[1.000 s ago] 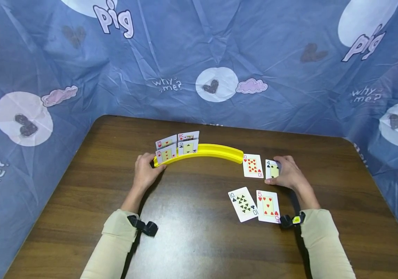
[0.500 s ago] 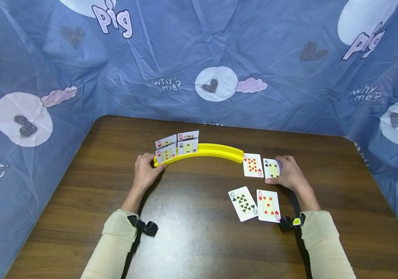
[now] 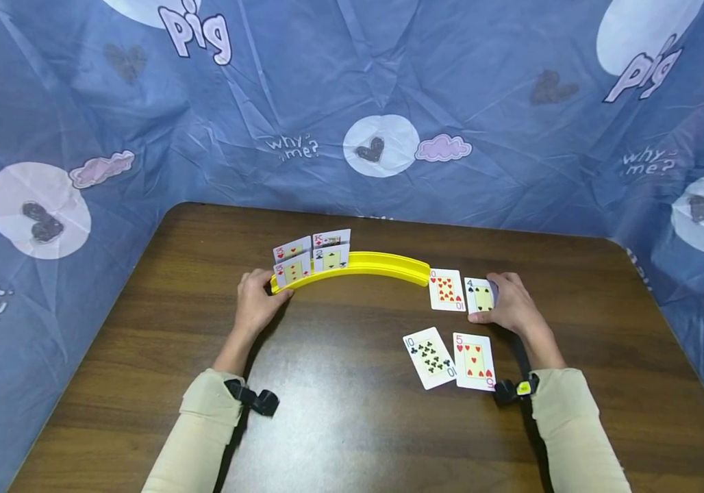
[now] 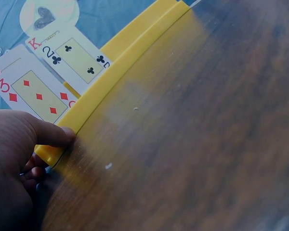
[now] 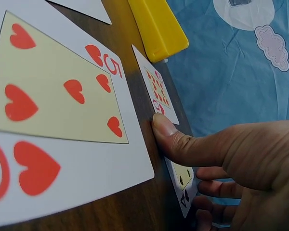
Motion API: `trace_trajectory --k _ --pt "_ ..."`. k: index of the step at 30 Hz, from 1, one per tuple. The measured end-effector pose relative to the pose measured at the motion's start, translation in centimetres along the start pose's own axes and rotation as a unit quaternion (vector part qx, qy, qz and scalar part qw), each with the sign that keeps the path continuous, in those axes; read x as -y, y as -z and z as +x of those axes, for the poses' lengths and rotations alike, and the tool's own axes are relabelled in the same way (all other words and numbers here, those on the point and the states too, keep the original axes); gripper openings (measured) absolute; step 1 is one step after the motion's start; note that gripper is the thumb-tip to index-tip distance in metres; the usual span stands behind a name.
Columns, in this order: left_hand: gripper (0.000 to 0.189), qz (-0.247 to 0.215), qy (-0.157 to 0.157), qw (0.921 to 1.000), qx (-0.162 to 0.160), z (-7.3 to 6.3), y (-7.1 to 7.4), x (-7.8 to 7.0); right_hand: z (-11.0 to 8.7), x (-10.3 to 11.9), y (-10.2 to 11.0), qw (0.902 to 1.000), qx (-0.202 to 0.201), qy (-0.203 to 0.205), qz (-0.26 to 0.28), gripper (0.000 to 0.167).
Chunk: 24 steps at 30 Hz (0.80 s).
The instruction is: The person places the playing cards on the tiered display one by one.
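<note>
At the left end of a curved yellow playing-card holder (image 3: 383, 264), my left hand (image 3: 255, 306) grips it, thumb in front and fingers partly hidden behind. The three of diamonds (image 4: 38, 96) and the two of clubs (image 4: 77, 62) stand in its front row; behind them show a red three and a red king (image 3: 331, 237), mostly covered. My right hand (image 3: 514, 306) holds the four of spades (image 3: 480, 298) by its edges, low over the table, thumb on the near edge. Just left of that card lies the ten of hearts (image 3: 447, 289), face up by the holder's right end.
Nearer to me, the ten of clubs (image 3: 429, 358) and the five of hearts (image 3: 474, 361) lie face up, their edges close together. The brown wooden table (image 3: 327, 418) is backed by a blue printed cloth (image 3: 383, 68). Each wrist wears a black camera strap.
The four of spades has slid slightly left toward the ten of hearts and shows more of its face. My left hand and the holder stay put.
</note>
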State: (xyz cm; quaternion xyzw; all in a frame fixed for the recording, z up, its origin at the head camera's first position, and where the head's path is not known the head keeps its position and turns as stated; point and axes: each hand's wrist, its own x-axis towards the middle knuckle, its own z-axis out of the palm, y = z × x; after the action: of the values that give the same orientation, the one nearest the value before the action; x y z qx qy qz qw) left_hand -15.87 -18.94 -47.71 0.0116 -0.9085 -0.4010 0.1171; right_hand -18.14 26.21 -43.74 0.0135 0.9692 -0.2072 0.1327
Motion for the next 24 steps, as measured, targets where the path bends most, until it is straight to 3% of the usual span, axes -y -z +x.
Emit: trace_trajectory --k 14,24 --pt "0.033 0.008 -0.013 0.9998 -0.009 -0.13 -0.33 0.24 0.01 -0.89 -0.14 1.0 -0.004 -0.003 0.008 0.114" --pt "0.035 0.008 -0.013 0.9998 -0.014 0.07 -0.27 0.22 -0.48 -0.91 0.11 0.9989 -0.04 -0.014 -0.018 0.109"
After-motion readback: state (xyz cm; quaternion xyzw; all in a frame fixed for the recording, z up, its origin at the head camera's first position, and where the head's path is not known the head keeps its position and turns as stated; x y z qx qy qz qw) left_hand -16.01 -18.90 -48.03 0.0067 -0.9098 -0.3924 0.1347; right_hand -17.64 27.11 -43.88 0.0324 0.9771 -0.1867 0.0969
